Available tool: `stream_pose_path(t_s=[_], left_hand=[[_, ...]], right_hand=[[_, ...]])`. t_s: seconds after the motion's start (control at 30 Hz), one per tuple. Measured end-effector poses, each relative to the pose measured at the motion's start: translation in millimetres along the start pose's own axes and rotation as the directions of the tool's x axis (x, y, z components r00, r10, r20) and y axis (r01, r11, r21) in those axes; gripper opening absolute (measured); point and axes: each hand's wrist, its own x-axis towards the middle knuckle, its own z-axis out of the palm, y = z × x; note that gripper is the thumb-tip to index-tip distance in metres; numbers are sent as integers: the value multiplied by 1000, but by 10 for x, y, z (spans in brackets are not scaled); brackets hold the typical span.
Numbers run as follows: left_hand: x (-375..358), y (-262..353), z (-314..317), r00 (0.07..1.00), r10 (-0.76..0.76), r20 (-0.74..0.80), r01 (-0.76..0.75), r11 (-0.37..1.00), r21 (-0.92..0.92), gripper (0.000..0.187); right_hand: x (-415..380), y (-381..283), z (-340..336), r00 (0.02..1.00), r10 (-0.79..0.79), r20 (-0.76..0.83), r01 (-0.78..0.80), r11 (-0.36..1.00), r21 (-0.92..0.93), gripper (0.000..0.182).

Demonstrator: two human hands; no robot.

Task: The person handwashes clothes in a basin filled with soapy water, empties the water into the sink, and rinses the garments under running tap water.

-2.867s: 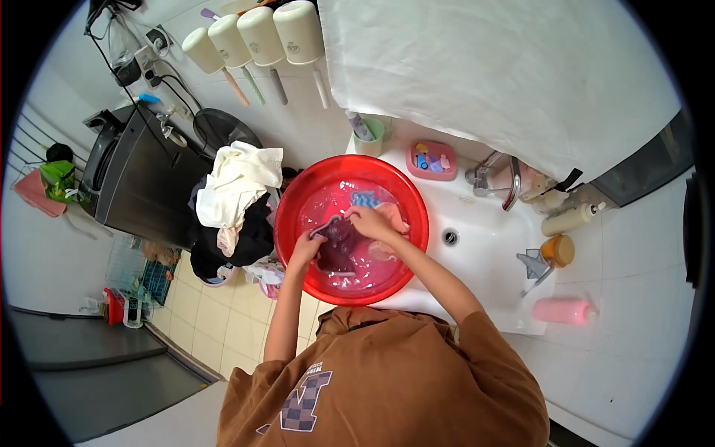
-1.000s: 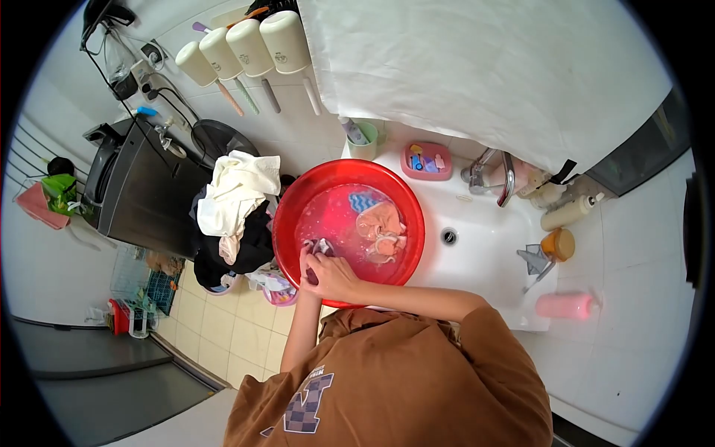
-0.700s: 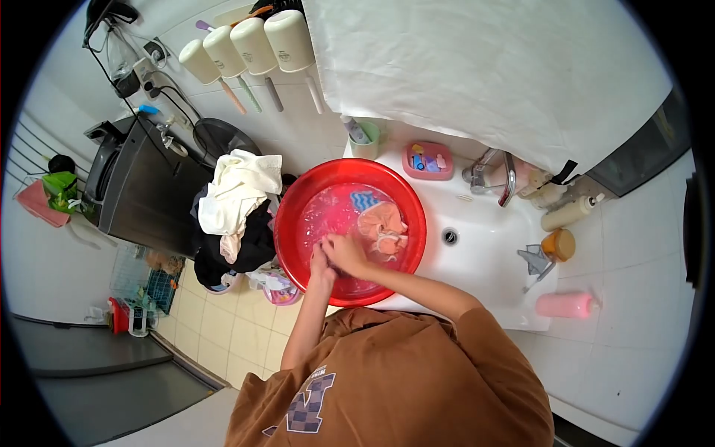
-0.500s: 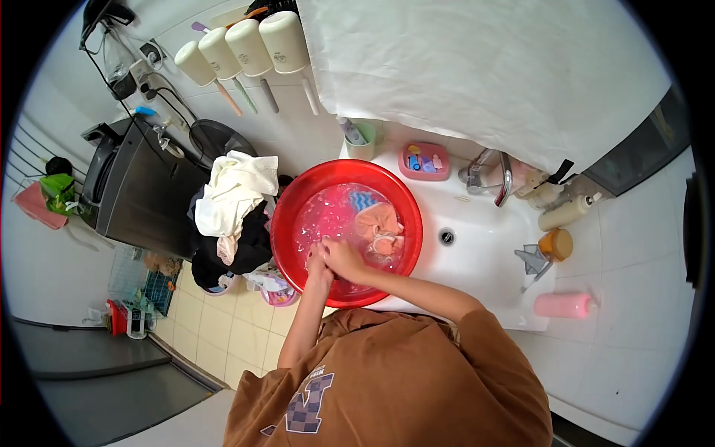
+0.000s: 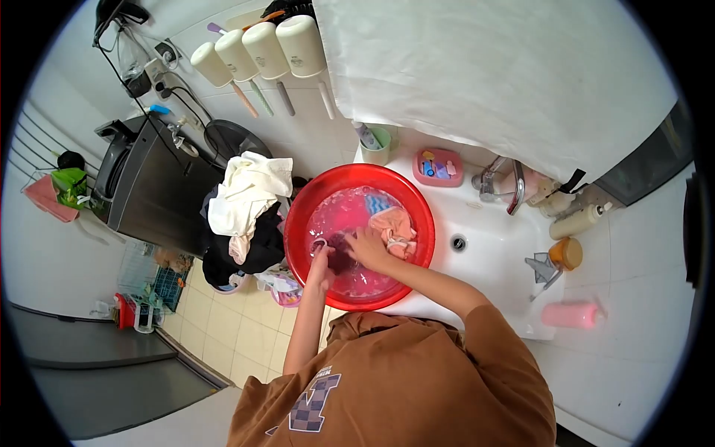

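A red basin [image 5: 298, 216] holds soapy water. In it, a dark cloth [image 5: 339, 257] lies between my two hands. My left hand [image 5: 321, 262] is at the basin's left side, closed on the cloth's left edge. My right hand [image 5: 366, 247] rests on the cloth's right side with its fingers spread. Just right of that hand, a peach cloth [image 5: 392, 226] floats partly out of the water, and a blue-and-white patterned cloth [image 5: 377, 203] shows above it.
The basin overlaps the left part of a white sink [image 5: 484, 268]. Left of it stands a pile of white and black clothes [image 5: 249, 195]. Behind are a green cup [image 5: 376, 149] and a pink soap box [image 5: 438, 167]. A pink bottle [image 5: 570, 315] is at the right.
My hands were together and have moved apart, with the dark cloth now showing between them. My right hand's fingers have spread. The whole view has shifted slightly.
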Motion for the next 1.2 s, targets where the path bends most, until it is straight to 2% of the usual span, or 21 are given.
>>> stream_pose_path(t_s=[0.03, 0.1, 0.13, 0.17, 0.23, 0.3, 0.33, 0.37, 0.43, 0.47, 0.5, 0.57, 0.67, 0.73, 0.77, 0.83, 0.9, 1.0, 1.03, 1.1, 1.2], left_hand=[[15, -12, -50, 1000, -2, 1, 2, 1000, 1, 22], [52, -4, -116, 943, -178, 282, 219, 968, -124, 27], [-117, 99, 2, 942, -177, 284, 218, 968, -122, 27], [-312, 204, 115, 952, -185, 244, 219, 968, -121, 25], [-384, 278, 188, 960, -189, 209, 216, 969, -118, 26], [-177, 131, 76, 989, -38, 140, 90, 919, -384, 29], [-76, 72, -24, 987, 25, 159, 42, 914, -405, 28], [210, -122, -259, 958, 152, 245, -31, 899, -438, 27], [258, -112, -379, 782, 225, 581, 68, 896, -439, 26], [271, -123, -389, 682, 262, 683, 89, 897, -433, 26], [276, -140, -362, 655, 285, 699, 106, 882, -459, 26], [283, -194, -304, 655, 329, 680, 109, 849, -516, 27], [363, -400, -159, 810, 335, 481, 10, 813, -583, 28], [397, -512, -19, 924, 241, 297, -32, 822, -568, 28], [-107, -244, 295, 997, 2, 76, 38, 846, -532, 33], [-114, -210, 372, 989, -34, 143, 99, 877, -470, 36], [-106, -199, 380, 995, -68, 72, 92, 911, -402, 35], [126, -308, 118, 956, 64, 288, 101, 845, -525, 34], [152, -360, 126, 955, 62, 289, 103, 846, -523, 34], [18, -328, 285, 994, 62, 90, -26, 936, -350, 32], [-126, -149, 440, 998, 40, 58, -29, 985, -171, 30]], right_hand=[[16, 0, 24, 1000, 3, 1, -3, 1000, 0, 36], [93, -23, 95, 972, 211, -108, -210, 977, 19, 34], [152, -74, 176, 953, 295, -74, -289, 954, 80, 31], [139, -88, 233, 952, 296, -78, -290, 953, 82, 31], [102, -235, -22, 964, 217, 154, -266, 799, 539, 28], [35, -508, -430, 977, 150, 152, -213, 749, 627, 26], [8, -618, -526, 987, 108, 119, -159, 750, 642, 25], [-11, -708, -596, 994, 67, 86, -107, 746, 657, 24], [-31, -826, -769, 1000, 28, 0, -20, 728, 685, 24], [-43, -856, -802, 996, -13, -88, 72, 706, 704, 24], [-48, -865, -789, 996, -13, -88, 72, 706, 705, 24], [-74, -886, -743, 991, 18, -130, 69, 775, 629, 24], [-7, -764, -558, 994, 64, -84, -5, 827, 562, 26], [43, -641, -528, 992, 117, -54, -70, 840, 537, 26], [73, -569, -494, 985, 171, -23, -136, 849, 511, 26], [142, -366, -287, 949, 313, -45, -248, 825, 508, 29], [89, -342, -228, 949, 299, -97, -211, 836, 507, 29], [-90, -565, -515, 966, 244, -92, -161, 836, 525, 30], [-102, -545, -502, 965, 246, -91, -164, 835, 525, 30], [-113, -470, -445, 964, 259, -56, -178, 789, 589, 28], [62, -238, -318, 946, 316, -76, -222, 799, 559, 26]])
